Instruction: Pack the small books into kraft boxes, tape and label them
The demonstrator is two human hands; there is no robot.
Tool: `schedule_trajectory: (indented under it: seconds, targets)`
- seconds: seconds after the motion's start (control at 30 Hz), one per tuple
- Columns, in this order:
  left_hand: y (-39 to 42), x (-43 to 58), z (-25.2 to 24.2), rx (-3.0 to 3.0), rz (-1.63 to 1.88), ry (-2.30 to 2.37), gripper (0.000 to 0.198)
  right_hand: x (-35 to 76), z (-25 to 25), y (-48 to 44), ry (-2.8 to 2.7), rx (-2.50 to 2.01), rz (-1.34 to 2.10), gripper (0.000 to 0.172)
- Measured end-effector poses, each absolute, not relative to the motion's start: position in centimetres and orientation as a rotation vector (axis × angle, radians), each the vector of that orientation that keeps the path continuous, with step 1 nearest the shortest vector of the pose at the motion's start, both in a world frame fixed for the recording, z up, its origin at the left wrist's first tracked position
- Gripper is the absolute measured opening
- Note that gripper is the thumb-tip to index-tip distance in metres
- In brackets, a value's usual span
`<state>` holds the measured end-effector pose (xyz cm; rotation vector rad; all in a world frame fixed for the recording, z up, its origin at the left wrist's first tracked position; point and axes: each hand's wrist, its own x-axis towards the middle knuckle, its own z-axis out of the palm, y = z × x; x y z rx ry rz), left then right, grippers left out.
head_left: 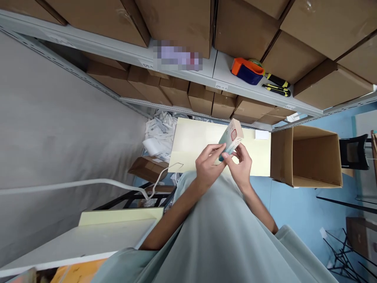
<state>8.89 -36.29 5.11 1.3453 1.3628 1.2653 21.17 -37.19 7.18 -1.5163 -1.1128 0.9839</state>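
Between my two hands is a small printed carton (229,136), white and teal with a red mark near its upper end, held tilted above a pale yellow tabletop (193,135). My left hand (207,163) grips its lower left side, the fingers along the edge. From the right, my right hand (242,167) holds the lower end with thumb and fingers pinched close to it. Part of the carton's lower end is covered by my fingers. A white slip of paper (261,135) lies on the tabletop to the right.
Shelves (203,70) packed with cardboard boxes stand ahead, bearing an orange-and-blue tape dispenser (247,70) and yellow-black box cutters (277,85). A large open cardboard box (316,157) adjoins the table's right side. Crumpled white paper (159,131) heaps at left, near a white cable (103,181).
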Motion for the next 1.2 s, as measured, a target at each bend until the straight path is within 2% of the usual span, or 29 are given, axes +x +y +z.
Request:
schedule_trajectory:
  seconds: [0.07, 0.17, 0.27, 0.37, 0.5, 0.8, 0.97, 1.2]
  targets:
    - [-36.4, 8.9, 5.1, 1.428, 1.208, 1.285, 0.028, 21.4, 6.6, -36.6, -1.060, -1.567, 0.963, 0.046]
    - [-35.9, 8.2, 5.0, 1.444, 1.175, 1.263, 0.029, 22.9, 6.1, -35.6, -1.033, -1.582, 0.972, 0.048]
    - [-34.7, 6.7, 4.4, 1.280, 1.195, 1.330, 0.047, 24.3, 6.2, -35.4, -0.979, -1.518, 1.076, 0.054]
    - [-33.7, 5.7, 3.7, 1.060, 1.054, 1.153, 0.058, 24.9, 6.2, -35.6, -0.900, -1.456, 1.195, 0.060]
    - [-33.6, 5.8, 3.4, 0.892, 0.927, 1.005, 0.056, 24.7, 5.9, -35.8, -0.868, -1.444, 1.251, 0.061]
    - [-34.4, 6.6, 3.5, 0.840, 1.026, 1.106, 0.060, 24.8, 6.1, -35.4, -0.962, -1.479, 1.181, 0.057]
    - [-34.7, 7.0, 4.5, 0.947, 1.148, 1.244, 0.048, 24.0, 7.0, -36.9, -1.075, -1.519, 0.835, 0.053]
    - [-36.4, 8.8, 6.4, 1.338, 1.298, 1.400, 0.028, 21.1, 7.6, -38.7, -1.074, -1.437, 1.061, 0.066]
